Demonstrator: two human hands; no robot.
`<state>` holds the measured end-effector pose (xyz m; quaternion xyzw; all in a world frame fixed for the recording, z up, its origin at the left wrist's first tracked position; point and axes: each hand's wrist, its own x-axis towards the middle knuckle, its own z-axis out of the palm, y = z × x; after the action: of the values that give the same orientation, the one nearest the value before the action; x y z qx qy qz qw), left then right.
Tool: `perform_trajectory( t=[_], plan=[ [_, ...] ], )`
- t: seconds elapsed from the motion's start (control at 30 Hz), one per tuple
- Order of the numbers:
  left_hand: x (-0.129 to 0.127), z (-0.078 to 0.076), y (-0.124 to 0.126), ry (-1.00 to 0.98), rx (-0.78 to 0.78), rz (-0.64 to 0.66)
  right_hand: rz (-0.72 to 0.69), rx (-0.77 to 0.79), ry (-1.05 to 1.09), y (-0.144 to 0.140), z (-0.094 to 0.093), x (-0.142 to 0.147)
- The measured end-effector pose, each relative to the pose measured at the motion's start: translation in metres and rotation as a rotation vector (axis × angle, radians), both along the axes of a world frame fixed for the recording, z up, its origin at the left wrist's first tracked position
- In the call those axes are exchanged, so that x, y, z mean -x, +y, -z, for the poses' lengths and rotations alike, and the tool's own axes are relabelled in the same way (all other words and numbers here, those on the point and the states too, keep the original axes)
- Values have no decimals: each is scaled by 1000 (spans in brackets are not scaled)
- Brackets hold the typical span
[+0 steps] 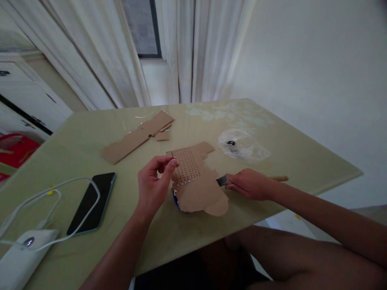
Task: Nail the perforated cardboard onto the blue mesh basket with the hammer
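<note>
A torn piece of brown cardboard (205, 189) lies in front of me, with a grid of small holes in its left part. Several small whitish dots line the lowest row. Beneath its left edge a blue rim (176, 200) peeks out; the rest of that object is hidden. My left hand (155, 177) is at the upper left of the grid, thumb and fingers pinched together on something too small to make out. Right of the cardboard, my right hand (249, 184) grips a hammer (223, 180) close to its metal head, its wooden handle running back under my wrist.
More cardboard strips (133, 141) lie at the back left. A clear plastic bag (242, 145) with small black pieces sits back right. At left are a black phone (93, 203), a white cable (96, 187) looping over it, and a white power bank (26, 257).
</note>
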<state>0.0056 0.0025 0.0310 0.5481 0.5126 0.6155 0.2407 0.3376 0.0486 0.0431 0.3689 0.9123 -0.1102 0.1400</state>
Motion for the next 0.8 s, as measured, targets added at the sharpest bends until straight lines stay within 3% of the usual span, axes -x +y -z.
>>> perform_trajectory(
  t=[0.5,0.8],
  plan=[
    [-4,5,-2,-20,51,49,-34,16,22,-2,2,9],
    [-7,-1,-9,226,-72,169,44,24,13,3,2,-1]
  ],
)
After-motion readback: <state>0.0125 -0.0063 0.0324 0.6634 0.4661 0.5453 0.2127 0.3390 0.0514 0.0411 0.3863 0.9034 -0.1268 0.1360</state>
